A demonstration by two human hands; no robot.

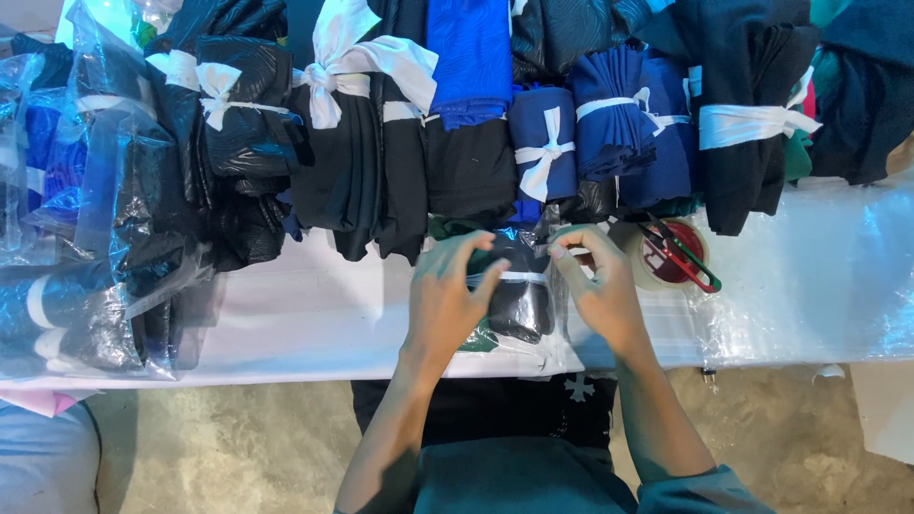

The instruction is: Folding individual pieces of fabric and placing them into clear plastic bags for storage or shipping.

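At the near edge of the white-covered table [314,314], about midway along it, a dark folded cloth bundle [519,295] in a clear plastic bag [552,338] lies between the person's two hands. The left hand [447,300] rests on the bundle's left side, its fingers [455,257] spread and curved over the top, the thumb pressing at the white band around the cloth. The right hand [600,290] is at the bundle's right side, its fingers [571,243] bent and pinching the bag's upper edge; both hands grasp the package rather than lying slack. Just right of the right hand, a roll of tape [666,252] sits on the table with red-and-green scissors [684,255] lying across it. At the left edge lies a heap of bagged dark bundles [95,286]. Along the far edge runs a row of black and blue cloth bundles [533,133] tied with white strips.
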